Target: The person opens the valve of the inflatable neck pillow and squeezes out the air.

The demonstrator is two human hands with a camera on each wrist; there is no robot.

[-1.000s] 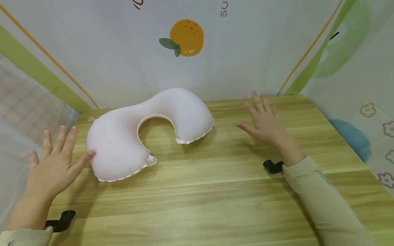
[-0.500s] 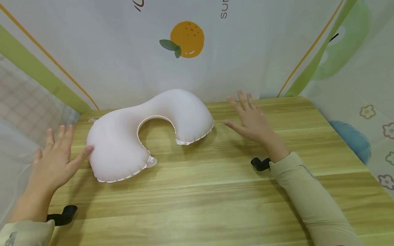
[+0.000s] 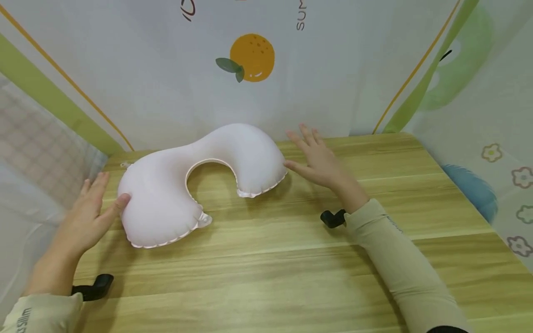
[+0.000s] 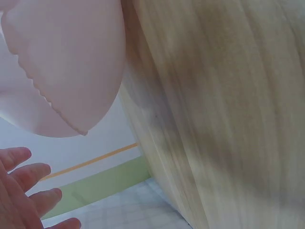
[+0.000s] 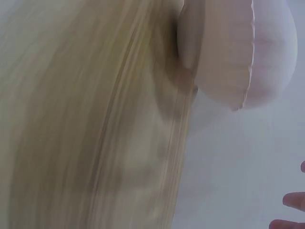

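A pale pink inflatable neck pillow [image 3: 156, 189] lies on the wooden table, its opening towards the near side. Beside its left end is my left hand [image 3: 85, 222], fingers extended, the thumb overlapping the pillow's edge in the head view; whether it touches I cannot tell. In the left wrist view the fingertips [image 4: 35, 174] stand apart from the pillow [image 4: 71, 62]. My right hand [image 3: 320, 164] hovers by the pillow's right end with fingers spread, the thumb tip close to its side. The right wrist view shows the pillow [image 5: 228, 52] apart from a few fingertips [image 5: 293, 200].
The wooden table [image 3: 266, 273] ends at a white curtain [image 3: 333, 69] printed with an orange. Hangings also stand at the left and right sides. A blue fluffy thing [image 3: 472, 189] is beyond the table's right edge. Black wrist mounts [image 3: 333, 218] stick out by both wrists.
My right hand has moved left, right up to the pillow's right end. My left hand has shifted slightly right and turned its fingers inward. The pillow has stayed in place.
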